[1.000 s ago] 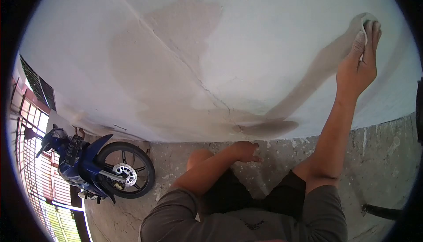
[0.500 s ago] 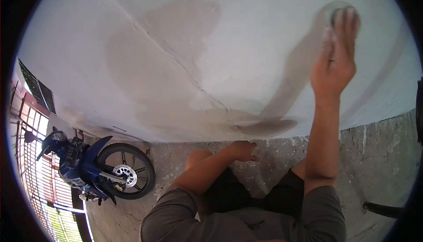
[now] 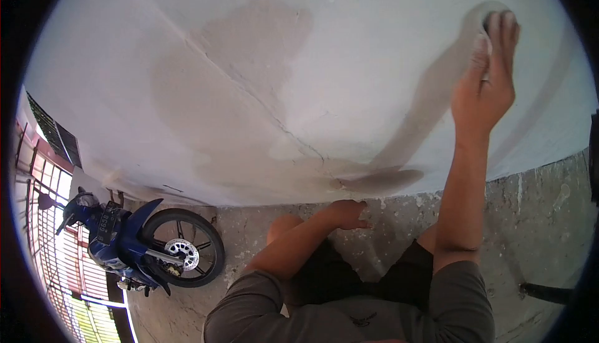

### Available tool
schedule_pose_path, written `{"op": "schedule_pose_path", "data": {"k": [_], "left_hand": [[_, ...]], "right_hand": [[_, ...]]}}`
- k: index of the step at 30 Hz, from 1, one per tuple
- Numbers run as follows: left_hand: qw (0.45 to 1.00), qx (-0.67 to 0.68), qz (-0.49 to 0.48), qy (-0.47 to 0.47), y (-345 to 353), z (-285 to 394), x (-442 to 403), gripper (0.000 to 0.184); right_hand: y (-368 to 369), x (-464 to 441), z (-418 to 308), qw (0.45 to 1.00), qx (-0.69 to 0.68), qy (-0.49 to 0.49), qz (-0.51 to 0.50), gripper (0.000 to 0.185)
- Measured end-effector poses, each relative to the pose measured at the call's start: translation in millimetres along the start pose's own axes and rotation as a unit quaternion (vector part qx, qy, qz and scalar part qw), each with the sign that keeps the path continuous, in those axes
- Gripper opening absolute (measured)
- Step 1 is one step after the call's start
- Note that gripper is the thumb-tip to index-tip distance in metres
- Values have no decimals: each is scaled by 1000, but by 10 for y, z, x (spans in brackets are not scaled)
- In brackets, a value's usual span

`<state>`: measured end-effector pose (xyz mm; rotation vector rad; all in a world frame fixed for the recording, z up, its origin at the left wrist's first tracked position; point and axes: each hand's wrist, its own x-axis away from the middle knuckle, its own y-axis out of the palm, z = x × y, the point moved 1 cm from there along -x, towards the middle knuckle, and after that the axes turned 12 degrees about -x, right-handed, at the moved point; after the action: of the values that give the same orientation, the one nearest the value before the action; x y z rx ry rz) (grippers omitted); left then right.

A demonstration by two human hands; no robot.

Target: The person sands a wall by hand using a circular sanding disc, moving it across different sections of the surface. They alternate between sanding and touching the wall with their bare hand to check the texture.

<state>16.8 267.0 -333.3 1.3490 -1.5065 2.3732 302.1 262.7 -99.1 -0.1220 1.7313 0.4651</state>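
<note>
My right hand [image 3: 490, 74] is raised against the pale wall [image 3: 374, 49] at the upper right, fingers together and pointing up, thumb pressed in beside them. A thin piece with a whitish edge and a dark part [image 3: 488, 23] shows between fingers and wall; its kind I cannot make out. Down by my left knee, my left hand [image 3: 349, 214] hangs with nothing in it, thumb and fingers apart. A long crack [image 3: 249, 90] runs diagonally across the wall.
A blue motorcycle [image 3: 128, 237] stands at the left, close to the wall, beside a barred gate [image 3: 62, 262]. The concrete floor [image 3: 536, 218] is stained and spotted. A dark bar-like object [image 3: 546, 293] juts in at the lower right.
My right hand has shifted slightly right in view, still at the wall. The motorcycle and floor sit a little lower and further right as the view moved. My left hand stays by the knee.
</note>
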Motion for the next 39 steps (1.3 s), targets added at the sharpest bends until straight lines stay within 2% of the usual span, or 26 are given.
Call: {"op": "schedule_pose_path", "data": {"k": [5, 7, 13, 15, 17, 20, 27, 28, 33, 35, 37, 39], "left_hand": [[1000, 0, -3, 13, 42, -24, -45, 79], [1000, -6, 2, 8, 50, -30, -82, 78], [1000, 3, 8, 6, 4, 4, -17, 79], [1000, -5, -8, 4, 15, -18, -61, 80], [1000, -17, 11, 4, 45, -59, -88, 81], [1000, 11, 0, -3, -5, -33, -19, 83], [1000, -15, 11, -2, 46, -81, -75, 84], [1000, -1, 11, -4, 44, -79, -72, 83], [999, 6, 41, 11, 117, -57, -81, 78], [998, -14, 54, 17, 108, -84, -92, 78], [1000, -12, 24, 3, 47, -63, -82, 79], [1000, -4, -3, -10, -14, -42, -61, 81]], "right_hand": [[99, 93, -102, 999, 4, -33, 1, 38], [101, 80, -162, 997, -5, -48, -56, 38], [91, 62, -206, 1000, -6, -14, -23, 38], [137, 95, -304, 997, -10, -25, -66, 35], [97, 84, -153, 997, -15, -39, -61, 35], [17, 34, -25, 1000, -10, 1, -5, 40], [47, 43, -87, 999, -3, -22, -35, 40], [-2, 34, 35, 1000, 6, -22, -5, 37], [57, 42, -113, 1000, -3, -4, 4, 37], [136, 46, -193, 996, -18, -82, -35, 37], [1, 15, -63, 997, -1, -63, -45, 37], [-77, -31, 51, 999, 11, 38, 5, 37]]}}
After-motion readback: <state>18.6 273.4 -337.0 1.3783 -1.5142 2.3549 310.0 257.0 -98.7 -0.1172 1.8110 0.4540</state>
